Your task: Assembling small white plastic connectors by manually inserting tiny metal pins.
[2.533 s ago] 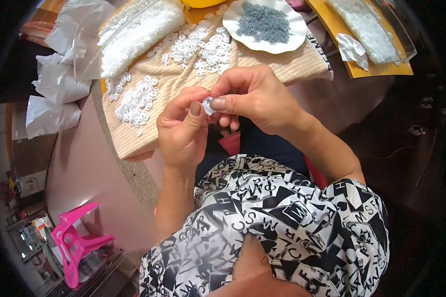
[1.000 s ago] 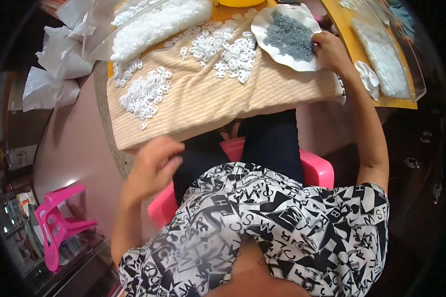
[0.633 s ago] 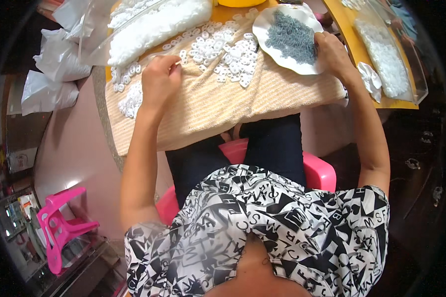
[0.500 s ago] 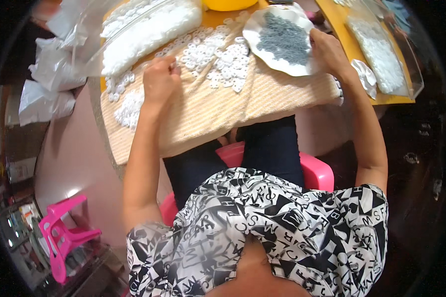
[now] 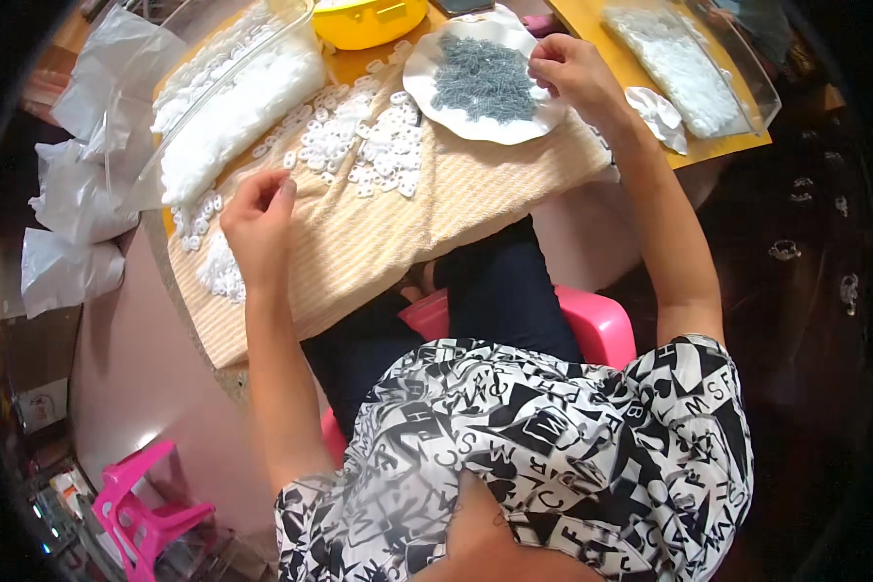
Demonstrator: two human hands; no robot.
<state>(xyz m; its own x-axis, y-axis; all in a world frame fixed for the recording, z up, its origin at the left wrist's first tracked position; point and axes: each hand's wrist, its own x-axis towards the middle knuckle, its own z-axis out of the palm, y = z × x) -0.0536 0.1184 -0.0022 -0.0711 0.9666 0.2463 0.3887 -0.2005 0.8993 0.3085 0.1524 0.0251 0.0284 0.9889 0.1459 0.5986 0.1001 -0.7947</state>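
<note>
The plate stands at two o'clock from the left hand, and its raised, wavy rim probably serves to gather the loose grey bits within the right hand's reach. Under it, the striped cloth looks chosen as a soft, grippy bed where small things should not skid. White pieces lie on it in several spreads: the nearer pile at one o'clock from the left hand, the farther pile at two, and a small heap at seven to eight, partly hidden by the wrist. Spread thinly, they are likely easier to pick singly. The bag at twelve o'clock lies full of white pieces, apparently as the larger supply.

The right hand is at the plate's three o'clock, its fingers bunched and thumb drawn in, tips at the edge of the grey bits; whether one is pinched there cannot be told. The left hand hangs over or rests on the cloth, which of the two is unclear. Its fingers are curled, with thumb and forefinger close together near a lone white piece; anything between them is too small to make out.
</note>
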